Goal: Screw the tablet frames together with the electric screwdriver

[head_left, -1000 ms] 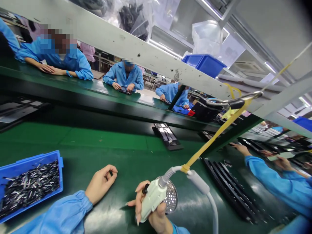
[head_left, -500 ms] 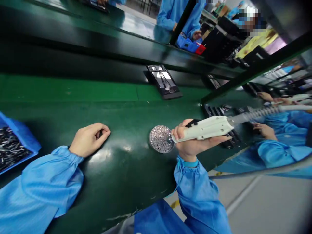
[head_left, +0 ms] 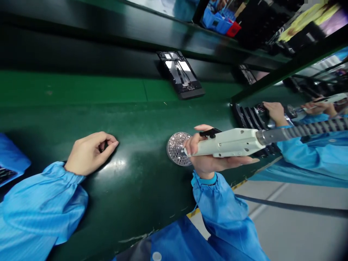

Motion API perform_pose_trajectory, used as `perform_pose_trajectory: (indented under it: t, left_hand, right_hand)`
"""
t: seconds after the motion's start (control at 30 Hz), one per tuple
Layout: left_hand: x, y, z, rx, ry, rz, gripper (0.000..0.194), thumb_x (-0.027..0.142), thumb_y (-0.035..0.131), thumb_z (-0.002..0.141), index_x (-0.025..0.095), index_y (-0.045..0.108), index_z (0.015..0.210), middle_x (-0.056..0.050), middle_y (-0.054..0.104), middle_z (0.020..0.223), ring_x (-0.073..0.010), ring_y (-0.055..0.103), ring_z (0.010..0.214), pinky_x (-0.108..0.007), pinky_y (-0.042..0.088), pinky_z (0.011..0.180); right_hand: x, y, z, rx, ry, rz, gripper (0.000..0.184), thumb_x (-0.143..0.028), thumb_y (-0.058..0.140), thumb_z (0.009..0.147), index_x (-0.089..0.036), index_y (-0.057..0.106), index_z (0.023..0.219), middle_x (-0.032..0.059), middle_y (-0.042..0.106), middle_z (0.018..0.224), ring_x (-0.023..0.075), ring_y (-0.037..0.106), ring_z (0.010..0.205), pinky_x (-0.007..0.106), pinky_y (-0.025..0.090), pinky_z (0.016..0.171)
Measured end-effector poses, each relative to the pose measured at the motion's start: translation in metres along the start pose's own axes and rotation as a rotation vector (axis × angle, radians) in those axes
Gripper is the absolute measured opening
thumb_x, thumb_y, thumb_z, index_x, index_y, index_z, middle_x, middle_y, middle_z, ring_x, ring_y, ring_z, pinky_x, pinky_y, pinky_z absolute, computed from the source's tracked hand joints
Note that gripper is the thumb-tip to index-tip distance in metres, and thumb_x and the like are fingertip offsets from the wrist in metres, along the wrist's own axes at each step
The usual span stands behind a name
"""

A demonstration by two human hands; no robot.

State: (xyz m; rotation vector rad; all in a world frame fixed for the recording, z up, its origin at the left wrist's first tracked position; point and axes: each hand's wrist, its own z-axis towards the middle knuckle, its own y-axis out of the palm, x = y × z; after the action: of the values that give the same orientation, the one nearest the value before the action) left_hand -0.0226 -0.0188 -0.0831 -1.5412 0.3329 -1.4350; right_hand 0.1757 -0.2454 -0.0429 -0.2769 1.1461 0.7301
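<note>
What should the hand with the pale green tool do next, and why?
I'd guess the right hand might gently dip the tip of the pale green tool into the round dish. The tip end already points there, and the dish shows many small shiny bits, perhaps screws. They're too small to be sure.

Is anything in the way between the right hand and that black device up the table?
Nothing visible stands between the right hand and the black device; the round dish sits left of that path.
</note>
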Motion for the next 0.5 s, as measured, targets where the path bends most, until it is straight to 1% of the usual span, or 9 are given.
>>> perform_pose_trajectory:
  t: [0.23, 0.5]
  left_hand:
    - [-0.0016, 0.0008, -0.0009, 0.015, 0.029, 0.000, 0.033, 0.042, 0.050, 0.092, 0.015, 0.068, 0.084, 0.001, 0.056, 0.066, -0.0090, 0.047, 0.058, -0.021, 0.038, 0.062]
    - [-0.0003, 0.0003, -0.0009, 0.015, 0.037, 0.004, 0.033, 0.041, 0.050, 0.092, 0.014, 0.068, 0.085, 0.000, 0.057, 0.067, -0.0086, 0.047, 0.058, -0.021, 0.038, 0.062]
  right_hand:
    - [0.0054, -0.0008, 0.0001, -0.001, 0.029, -0.088, 0.092, -0.097, 0.019, 0.070, -0.021, 0.057, 0.103, -0.0069, 0.040, 0.050, 0.0128, 0.043, 0.037, 0.030, 0.042, 0.044]
    - [0.0054, -0.0007, 0.0032, -0.037, -0.007, 0.000, 0.086, -0.093, 0.025, 0.075, -0.018, 0.059, 0.102, -0.0059, 0.041, 0.050, 0.0118, 0.042, 0.038, 0.027, 0.040, 0.043]
